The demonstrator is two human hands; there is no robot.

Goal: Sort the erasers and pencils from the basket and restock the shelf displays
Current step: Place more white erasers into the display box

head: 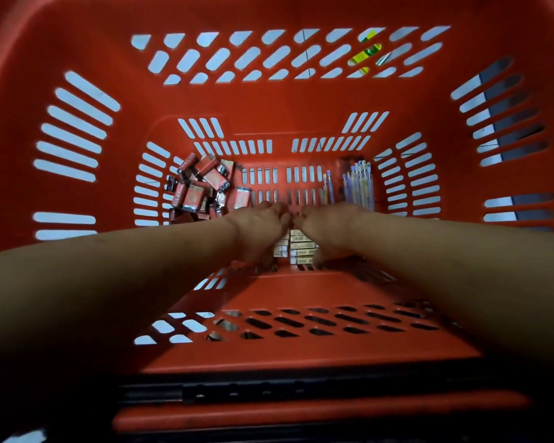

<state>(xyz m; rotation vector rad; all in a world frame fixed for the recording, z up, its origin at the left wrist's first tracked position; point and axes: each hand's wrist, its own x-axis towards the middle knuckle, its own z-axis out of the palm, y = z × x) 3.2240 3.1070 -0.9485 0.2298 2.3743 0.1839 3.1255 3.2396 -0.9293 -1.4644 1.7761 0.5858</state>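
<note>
Hands round the stack on the basket floor

Both arms reach deep into the red basket (pixel 269 100). Left hand (pixel 263 225) and right hand (pixel 330 228) meet at frame centre with knuckles nearly touching. Their fingers curl down on either side of a stack of pale boxes (pixel 298 247), clasping it between them. Barcodes show on the boxes; likely erasers. Fingertips are hidden under the hands, so I cannot tell how deep the grip goes. Stack sits on the floor just below centre.

Red packs (pixel 199 187) lie in a loose heap left of centre. Pencils (pixel 360 187) lie side by side right of centre, near the right wall.

Doing it well, my judgement: squeeze evenly from both sides with thumbs over the top, so middle boxes do not slip out. Lift straight up before turning.

Room: bare slotted floor runs between heap and pencils, so the stack has space on both sides. Near wall rises close below my hands, and my wrists must clear it. Walls are tall and slope outward, so the way up widens.
</note>
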